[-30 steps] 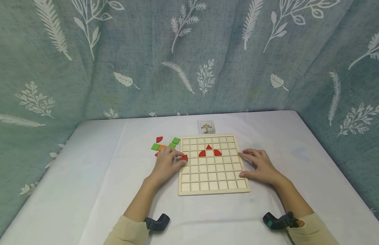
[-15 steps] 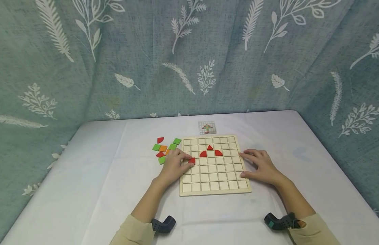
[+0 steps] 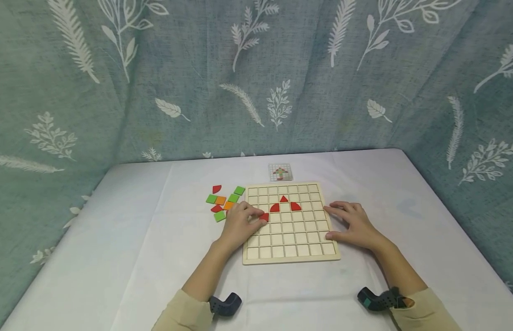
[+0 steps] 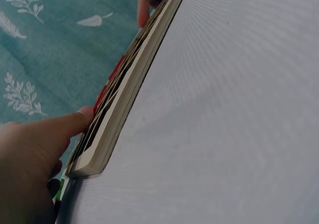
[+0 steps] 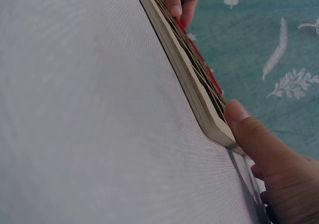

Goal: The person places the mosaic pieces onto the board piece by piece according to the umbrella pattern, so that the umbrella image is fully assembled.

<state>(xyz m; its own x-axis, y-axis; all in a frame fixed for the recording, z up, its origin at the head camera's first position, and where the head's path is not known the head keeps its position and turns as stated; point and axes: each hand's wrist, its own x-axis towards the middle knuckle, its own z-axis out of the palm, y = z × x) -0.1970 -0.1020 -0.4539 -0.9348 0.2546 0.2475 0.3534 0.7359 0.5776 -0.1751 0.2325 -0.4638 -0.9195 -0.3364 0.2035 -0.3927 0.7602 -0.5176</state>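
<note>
A pale wooden grid board (image 3: 291,253) lies flat on the table. On its left part my left hand (image 3: 238,225) pinches a red piece (image 3: 264,217) between thumb and fingers, over the grid cells. Several red pieces sit in the grid: a triangle (image 3: 284,199), a quarter-round (image 3: 274,208) to its lower left and another quarter-round (image 3: 295,206) to its lower right. My right hand (image 3: 352,225) rests at the board's right edge, thumb and fingertips touching the rim. In the right wrist view the right thumb (image 5: 238,113) lies against the board's edge.
Left of the board lie loose pieces: green squares (image 3: 212,199), orange squares (image 3: 221,200) and red quarter-rounds (image 3: 216,189). Behind the board a small pattern card (image 3: 280,172) shows a coloured figure on a grid. A leaf-patterned curtain (image 3: 256,92) hangs behind the white table (image 3: 157,239).
My left hand has moved right with the red piece, from the board's left rim onto the grid cells. The right hand has kept its place at the board's edge.
</note>
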